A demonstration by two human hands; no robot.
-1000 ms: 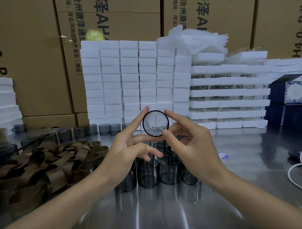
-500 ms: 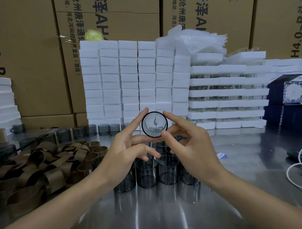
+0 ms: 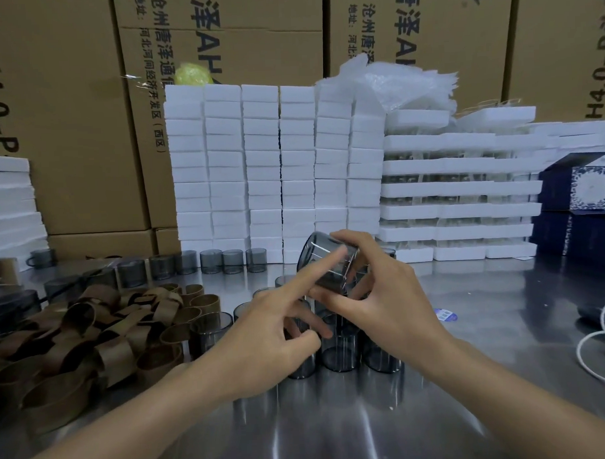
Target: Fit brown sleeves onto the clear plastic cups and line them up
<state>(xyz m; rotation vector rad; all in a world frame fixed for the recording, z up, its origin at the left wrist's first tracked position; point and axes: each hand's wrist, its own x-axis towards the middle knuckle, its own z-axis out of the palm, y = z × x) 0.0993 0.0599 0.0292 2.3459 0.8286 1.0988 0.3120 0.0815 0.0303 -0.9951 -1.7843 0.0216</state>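
Cup [image 3: 324, 263] mid-frame, now tipped sideways, no longer mouth-on to camera. Right hand [image 3: 385, 295] grips it, fingers over, thumb beneath. Left hand [image 3: 273, 330] released; index seemingly touching wall. Sleeves [image 3: 92, 326] heaped lower left.

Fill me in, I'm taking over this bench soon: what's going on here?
A person holds one bare cup tilted above a cluster of upright cups on the steel table. The right hand grips it, while the left hand touches its side with a forefinger. No sleeve is on it yet; the brown sleeves lie heaped to the left. More cups stand in a row at the back.
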